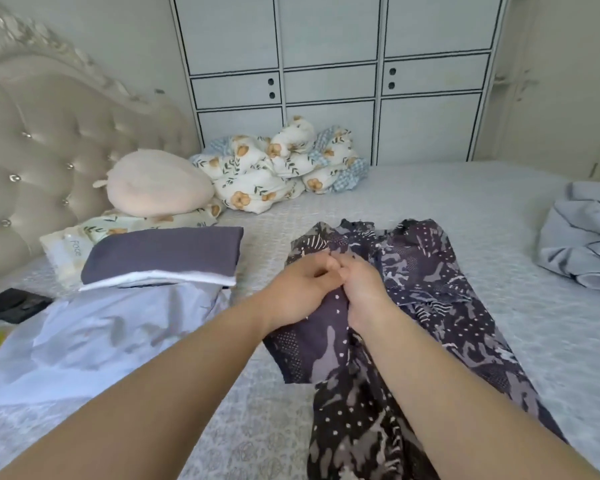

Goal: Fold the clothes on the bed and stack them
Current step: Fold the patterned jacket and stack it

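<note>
A dark patterned garment [426, 282] with grey shapes and white dots lies spread lengthwise on the bed [430, 202]. My left hand [302, 289] and my right hand [364, 289] meet over its left part, both with fingers curled and pinching the fabric. A folded dark grey piece with a white layer under it [163, 254] sits to the left, on a pale blue garment [94, 337] that lies spread flat. A crumpled light grey garment [582, 233] rests at the bed's right edge.
A floral quilt [278, 164] is bunched at the back, beside a cream plush pillow [156, 185] and a tufted headboard [49, 143]. A black object [14, 304] lies at the left edge. White cabinets [333, 74] stand behind the bed.
</note>
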